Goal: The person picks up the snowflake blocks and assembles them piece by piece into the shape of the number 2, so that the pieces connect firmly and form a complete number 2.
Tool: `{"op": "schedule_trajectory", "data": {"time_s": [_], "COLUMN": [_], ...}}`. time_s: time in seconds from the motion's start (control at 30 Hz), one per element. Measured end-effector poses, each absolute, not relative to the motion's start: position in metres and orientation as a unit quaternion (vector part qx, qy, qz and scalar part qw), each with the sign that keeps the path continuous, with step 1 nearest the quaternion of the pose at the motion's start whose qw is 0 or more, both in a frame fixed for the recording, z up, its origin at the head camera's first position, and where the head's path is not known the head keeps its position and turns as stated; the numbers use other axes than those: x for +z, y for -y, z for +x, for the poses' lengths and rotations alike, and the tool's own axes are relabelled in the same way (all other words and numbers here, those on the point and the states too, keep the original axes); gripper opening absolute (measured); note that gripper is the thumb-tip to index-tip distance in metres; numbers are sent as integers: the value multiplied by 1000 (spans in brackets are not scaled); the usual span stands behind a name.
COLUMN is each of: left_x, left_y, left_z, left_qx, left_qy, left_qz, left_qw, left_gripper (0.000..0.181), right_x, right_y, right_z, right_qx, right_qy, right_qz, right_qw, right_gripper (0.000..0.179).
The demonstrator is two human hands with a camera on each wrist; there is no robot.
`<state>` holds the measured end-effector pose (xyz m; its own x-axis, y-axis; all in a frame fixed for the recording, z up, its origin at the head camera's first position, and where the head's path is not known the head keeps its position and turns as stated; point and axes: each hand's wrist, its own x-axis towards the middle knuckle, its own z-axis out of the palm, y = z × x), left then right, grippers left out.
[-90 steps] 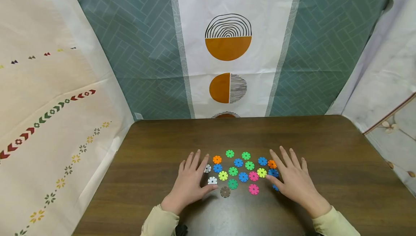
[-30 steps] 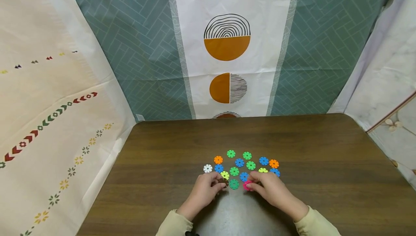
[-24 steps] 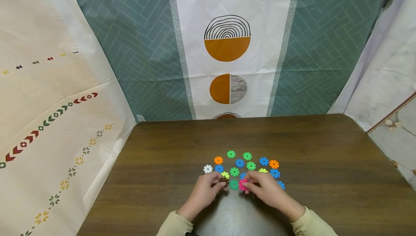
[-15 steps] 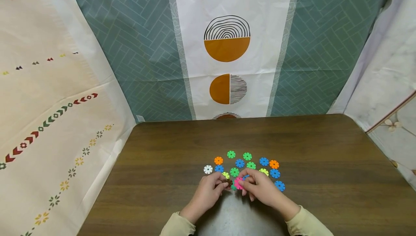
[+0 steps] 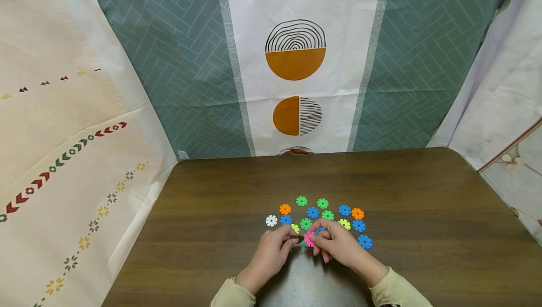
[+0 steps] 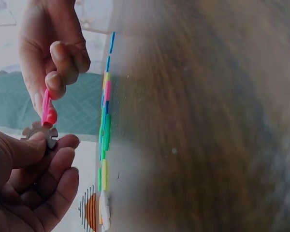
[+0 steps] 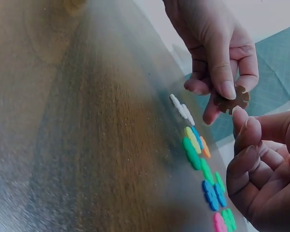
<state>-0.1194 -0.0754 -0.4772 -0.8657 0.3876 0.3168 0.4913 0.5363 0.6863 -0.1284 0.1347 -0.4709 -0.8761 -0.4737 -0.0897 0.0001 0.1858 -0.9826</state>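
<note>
My left hand [image 5: 269,253] pinches a brown notched plastic disc [image 7: 238,100] between thumb and fingers. In the head view that disc is turned nearly edge-on. A pink notched disc [image 5: 309,239] is pinched by my right hand [image 5: 342,246]. Seen from the left wrist, the pink disc [image 6: 46,108] stands edge-on to that camera, its lower end meeting the rim of the brown disc [image 6: 52,132]. Whether their slots interlock I cannot tell. Both discs are above the table; in the right wrist view my right fingers hide the pink one.
Several notched discs lie flat on the wooden table [image 5: 237,180] just beyond the hands, including a white disc [image 5: 271,220], an orange disc [image 5: 357,213] and a blue disc [image 5: 364,241]. My hands partly cover others. A patterned cloth [image 5: 203,86] hangs behind the table.
Both hands were spread beside the discs; each then picked one up, brown left, pink right. The hands have since closed in until the discs meet, and the brown one has turned edge-on.
</note>
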Motion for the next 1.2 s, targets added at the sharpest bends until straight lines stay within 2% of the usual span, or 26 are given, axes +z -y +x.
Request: {"op": "schedule_trajectory", "data": {"time_s": [0.53,0.8,1.0,1.2], "left_x": [-475,-466,-463,-468], "left_y": [73,74,73,70], "left_z": [-117,-118,-117,-118], "left_qx": [-311,-333,-368,-370], "left_qy": [906,902,887,893], "left_qz": [-274,-273,-280,-257], "left_qw": [90,44,-14,5], "left_gripper": [11,9,39,34], "right_x": [-471,-470,-475,-479], "right_y": [-125,-127,-126,-121], "right_z": [-124,-126,-127,-128], "right_qx": [-658,-653,-642,-633], "right_qy": [-709,-713,-728,-738], "right_qz": [-142,-130,-131,-148], "right_qw": [209,217,200,181], "right_gripper": [18,27,32,28]}}
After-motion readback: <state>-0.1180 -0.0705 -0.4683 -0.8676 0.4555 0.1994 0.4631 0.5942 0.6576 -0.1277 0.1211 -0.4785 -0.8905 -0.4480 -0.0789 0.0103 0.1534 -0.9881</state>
